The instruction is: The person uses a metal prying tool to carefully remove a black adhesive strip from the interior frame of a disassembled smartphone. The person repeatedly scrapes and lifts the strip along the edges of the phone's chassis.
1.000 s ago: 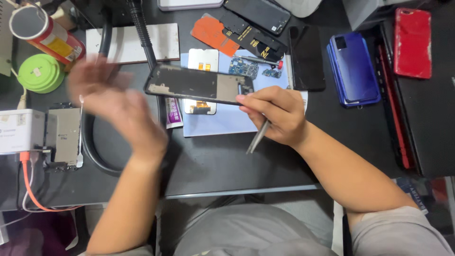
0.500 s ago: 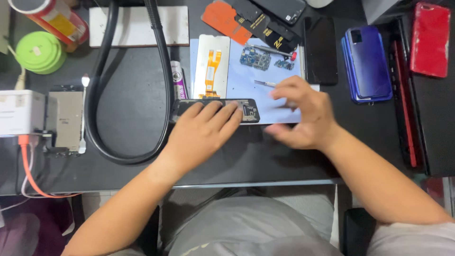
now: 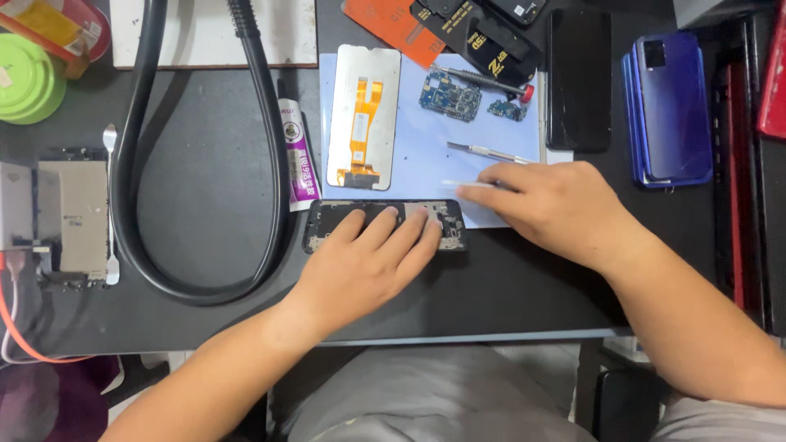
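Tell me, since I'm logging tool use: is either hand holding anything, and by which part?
The right hand pinches a thin pale tool by its rear end. The left hand only presses flat on the black opened phone frame.

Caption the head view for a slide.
Left hand flat on an opened phone frame; right hand beside tweezers.

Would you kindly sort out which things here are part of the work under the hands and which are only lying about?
In hand:
left hand flat on the opened phone frame
right hand at a thin white tool
display panel, circuit board, tweezers on the blue mat

Lying about:
blue phones
black hose
green tape roll
glue tube
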